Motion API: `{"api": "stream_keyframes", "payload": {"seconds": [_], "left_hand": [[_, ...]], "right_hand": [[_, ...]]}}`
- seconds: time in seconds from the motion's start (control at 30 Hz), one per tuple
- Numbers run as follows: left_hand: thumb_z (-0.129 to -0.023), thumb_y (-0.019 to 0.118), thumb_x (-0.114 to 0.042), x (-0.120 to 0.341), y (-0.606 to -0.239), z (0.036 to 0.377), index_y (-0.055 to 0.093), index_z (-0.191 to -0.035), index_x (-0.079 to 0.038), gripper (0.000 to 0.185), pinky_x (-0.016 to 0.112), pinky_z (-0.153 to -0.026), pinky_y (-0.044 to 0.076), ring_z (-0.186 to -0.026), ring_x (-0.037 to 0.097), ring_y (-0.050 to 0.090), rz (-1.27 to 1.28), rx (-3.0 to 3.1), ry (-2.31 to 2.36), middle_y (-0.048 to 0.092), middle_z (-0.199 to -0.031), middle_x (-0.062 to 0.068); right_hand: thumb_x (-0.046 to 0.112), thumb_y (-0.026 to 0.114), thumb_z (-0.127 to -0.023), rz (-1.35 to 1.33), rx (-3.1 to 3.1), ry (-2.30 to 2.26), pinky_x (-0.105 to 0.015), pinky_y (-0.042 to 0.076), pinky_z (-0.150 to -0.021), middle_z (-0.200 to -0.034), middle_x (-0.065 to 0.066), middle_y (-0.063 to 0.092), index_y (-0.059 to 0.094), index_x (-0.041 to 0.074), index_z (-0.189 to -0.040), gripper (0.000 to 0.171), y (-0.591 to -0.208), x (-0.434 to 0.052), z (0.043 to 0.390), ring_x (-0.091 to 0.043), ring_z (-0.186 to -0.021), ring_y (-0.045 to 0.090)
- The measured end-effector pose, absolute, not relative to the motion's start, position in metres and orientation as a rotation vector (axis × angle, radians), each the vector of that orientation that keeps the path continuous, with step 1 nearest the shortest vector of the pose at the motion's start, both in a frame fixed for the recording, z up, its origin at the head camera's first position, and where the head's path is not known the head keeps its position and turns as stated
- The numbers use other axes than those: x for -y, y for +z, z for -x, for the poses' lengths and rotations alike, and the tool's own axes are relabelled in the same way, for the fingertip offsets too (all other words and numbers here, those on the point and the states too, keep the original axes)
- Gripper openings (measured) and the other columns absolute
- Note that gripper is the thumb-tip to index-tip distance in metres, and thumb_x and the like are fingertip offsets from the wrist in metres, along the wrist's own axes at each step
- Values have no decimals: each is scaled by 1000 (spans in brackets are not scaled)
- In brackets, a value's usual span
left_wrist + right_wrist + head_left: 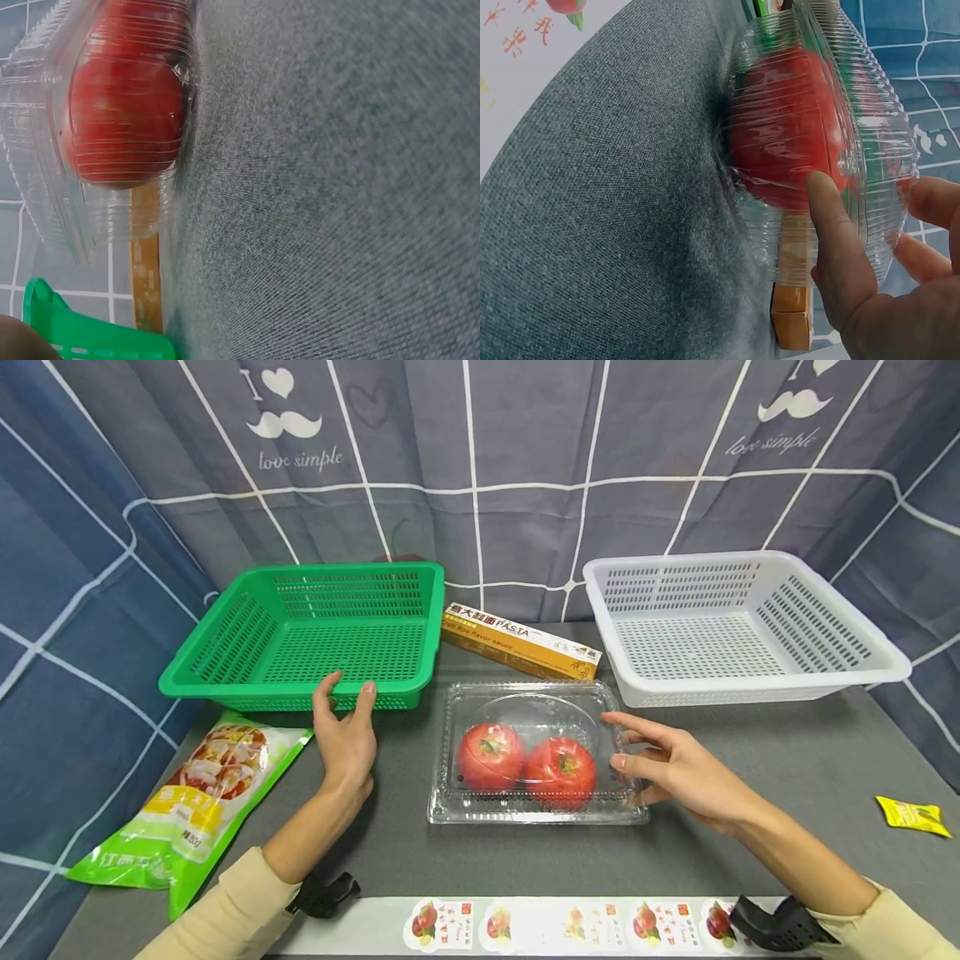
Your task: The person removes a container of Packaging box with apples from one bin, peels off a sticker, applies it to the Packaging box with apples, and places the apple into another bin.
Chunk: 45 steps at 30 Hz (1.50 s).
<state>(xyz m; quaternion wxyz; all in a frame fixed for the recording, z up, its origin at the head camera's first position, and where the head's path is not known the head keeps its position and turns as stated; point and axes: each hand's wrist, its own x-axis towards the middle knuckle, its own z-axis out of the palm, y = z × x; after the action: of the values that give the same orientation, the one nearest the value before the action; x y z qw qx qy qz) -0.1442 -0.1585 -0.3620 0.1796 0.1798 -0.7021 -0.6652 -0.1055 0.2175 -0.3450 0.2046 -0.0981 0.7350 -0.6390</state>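
In the head view, a clear plastic clamshell container (480,814) holds two red apples, a left apple (491,758) and a right apple (561,768). My right hand (675,768) is at the container's right side, thumb and index finger spread, fingertips right at its edge. The right wrist view shows the thumb (832,217) overlapping the container's side, with other fingertips by the lid rim. My left hand (347,743) reaches toward the front rim of the green basket (300,692), thumb and fingers apart with nothing between them; its fingertips overlap that rim.
A white basket (750,681) stands at the back right, a pasta box (517,643) between the baskets. On the left lies a green food bag (202,802); far right, a small yellow packet (911,816). A strip of apple stickers (540,927) runs along the front.
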Motion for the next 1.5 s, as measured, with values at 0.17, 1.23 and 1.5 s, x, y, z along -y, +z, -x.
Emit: {"api": "stream_keyframes", "payload": {"seconds": [0.17, 1.23, 1.5], "left_hand": [[-100, 58, -37, 159, -361, 143, 34, -150, -24, 57, 34, -82, 38, -101, 21, 44, -500, 2007, -1879, 25, -139, 7], [-99, 63, -30, 187, -352, 62, 48, -143, -12, 51, 15, -89, 43, -121, 13, 51, -176, 2567, -1793, 50, -143, 7], [-82, 82, -26, 179, -367, 30, 66, -127, -13, 49, 31, -86, 50, -109, 20, 57, 206, 2833, -1478, 61, -123, -1]], "right_hand": [[17, 64, -98, 267, -2096, -1745, -47, 57, -72, -140, -31, 30, 31, 7, -154, 66, -344, -217, 104, -34, -106, 56], [-12, 69, -85, 671, -2845, -1734, -20, 51, -83, -121, -6, 62, 67, 2, -119, 37, -318, -202, 49, -12, -106, 59], [-12, 69, -85, 804, -2518, -1880, -28, 55, -78, -115, -7, 63, 67, 8, -119, 39, -334, -179, 22, -18, -98, 62]]}}
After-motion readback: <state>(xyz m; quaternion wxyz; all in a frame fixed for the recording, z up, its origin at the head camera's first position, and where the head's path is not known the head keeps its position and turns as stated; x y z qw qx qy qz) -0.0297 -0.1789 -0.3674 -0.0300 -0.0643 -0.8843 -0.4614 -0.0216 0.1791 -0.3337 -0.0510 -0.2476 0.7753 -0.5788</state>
